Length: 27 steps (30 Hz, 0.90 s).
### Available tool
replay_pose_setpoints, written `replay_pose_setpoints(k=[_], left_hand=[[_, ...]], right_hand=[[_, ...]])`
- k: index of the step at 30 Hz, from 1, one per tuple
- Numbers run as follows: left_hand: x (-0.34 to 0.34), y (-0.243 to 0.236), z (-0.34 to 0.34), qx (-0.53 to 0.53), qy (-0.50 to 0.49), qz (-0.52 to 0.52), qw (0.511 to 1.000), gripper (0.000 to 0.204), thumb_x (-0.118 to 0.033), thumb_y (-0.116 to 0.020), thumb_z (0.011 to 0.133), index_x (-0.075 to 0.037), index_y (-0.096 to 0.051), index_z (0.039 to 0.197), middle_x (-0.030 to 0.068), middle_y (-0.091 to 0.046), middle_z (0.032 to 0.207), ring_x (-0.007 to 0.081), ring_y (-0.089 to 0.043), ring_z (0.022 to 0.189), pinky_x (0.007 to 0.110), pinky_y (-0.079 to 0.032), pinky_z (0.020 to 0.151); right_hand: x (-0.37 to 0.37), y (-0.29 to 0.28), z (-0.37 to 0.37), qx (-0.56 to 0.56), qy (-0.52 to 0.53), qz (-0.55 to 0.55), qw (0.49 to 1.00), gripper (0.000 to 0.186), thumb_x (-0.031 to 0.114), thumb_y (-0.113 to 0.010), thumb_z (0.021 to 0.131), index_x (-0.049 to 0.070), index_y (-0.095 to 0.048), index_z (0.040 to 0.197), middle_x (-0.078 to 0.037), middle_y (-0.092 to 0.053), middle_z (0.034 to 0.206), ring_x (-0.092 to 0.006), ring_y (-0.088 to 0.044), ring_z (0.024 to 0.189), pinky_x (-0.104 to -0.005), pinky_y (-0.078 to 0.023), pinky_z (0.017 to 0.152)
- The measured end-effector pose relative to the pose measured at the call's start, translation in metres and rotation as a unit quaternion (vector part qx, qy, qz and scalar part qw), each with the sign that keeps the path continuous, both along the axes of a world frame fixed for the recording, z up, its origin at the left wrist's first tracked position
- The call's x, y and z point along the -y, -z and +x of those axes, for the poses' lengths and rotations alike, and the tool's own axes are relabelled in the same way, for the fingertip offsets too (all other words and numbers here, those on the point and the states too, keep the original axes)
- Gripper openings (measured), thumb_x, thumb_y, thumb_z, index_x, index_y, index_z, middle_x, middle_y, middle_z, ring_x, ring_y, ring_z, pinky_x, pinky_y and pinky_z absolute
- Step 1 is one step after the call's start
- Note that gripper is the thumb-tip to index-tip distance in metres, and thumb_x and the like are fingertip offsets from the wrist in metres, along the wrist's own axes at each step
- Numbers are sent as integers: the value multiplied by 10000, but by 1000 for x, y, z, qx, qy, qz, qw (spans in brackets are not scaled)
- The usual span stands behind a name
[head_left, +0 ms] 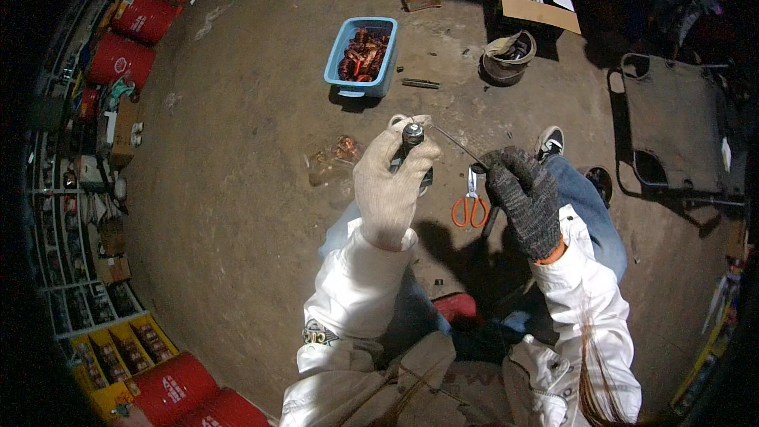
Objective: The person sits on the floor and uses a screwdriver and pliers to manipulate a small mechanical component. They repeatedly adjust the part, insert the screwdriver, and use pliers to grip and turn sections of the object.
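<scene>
The left hand (391, 182), in a pale knit glove, is curled around a dark metal part (413, 133), with thumb and fingers closed about its sides. The part's round, shiny end faces up between the fingertips, so it sits at the far end of the hand, away from the wrist. More dark material shows below the fingers; it may belong to the same part, but the glove hides too much to be sure.

The right hand (522, 198), in a dark grey glove with an orange cuff, is closed on a thin rod (455, 142). The rod slants up and left from this hand toward the left fingertips, its far end close to the part; whether they touch I cannot tell. The part lies left of the right hand and a little farther from the body.

On the floor between the hands, just beside the right glove, lie scissors (472, 202) with orange handles toward the body. A clear bag (324, 168) with copper-coloured pieces lies just left of the left hand. Beyond the hands stands a blue tub (389, 63) holding reddish-brown pieces, with a dark bar (420, 83) near its right side. Farther right is a bucket (506, 73) with dark contents.
</scene>
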<state>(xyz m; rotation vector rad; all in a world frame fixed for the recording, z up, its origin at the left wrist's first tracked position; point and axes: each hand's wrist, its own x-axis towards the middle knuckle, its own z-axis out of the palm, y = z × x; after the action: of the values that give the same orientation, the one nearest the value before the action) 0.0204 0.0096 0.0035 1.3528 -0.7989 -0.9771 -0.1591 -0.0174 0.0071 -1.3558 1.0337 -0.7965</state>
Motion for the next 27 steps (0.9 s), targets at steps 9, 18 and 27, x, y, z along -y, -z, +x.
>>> replay_pose_setpoints(k=[9,18,27], left_hand=[[4,-6,-6,415,101,-161,890,284,-102,-714,690,37,-658,931,156,-628,843,285,-616,780,355,-487,722],[3,0,-16,462,158,-187,853,303,-119,-737,674,7,-661,939,148,-636,848,319,-607,770,381,-487,719],[3,-2,-22,454,163,-221,848,307,-84,-743,660,3,-623,928,146,-631,851,320,-617,811,387,-494,746]], right_hand=[[14,1,-4,2,36,-37,999,247,189,-727,822,41,-672,1013,-90,-689,939,-157,-645,863,-301,-513,783],[30,11,-23,-115,-157,-221,956,273,159,-657,823,135,-658,1095,-123,-646,905,-277,-634,799,-368,-517,677],[35,22,-28,-25,-188,-122,974,399,95,-650,794,95,-615,1191,-155,-643,963,-308,-640,818,-365,-527,693]])
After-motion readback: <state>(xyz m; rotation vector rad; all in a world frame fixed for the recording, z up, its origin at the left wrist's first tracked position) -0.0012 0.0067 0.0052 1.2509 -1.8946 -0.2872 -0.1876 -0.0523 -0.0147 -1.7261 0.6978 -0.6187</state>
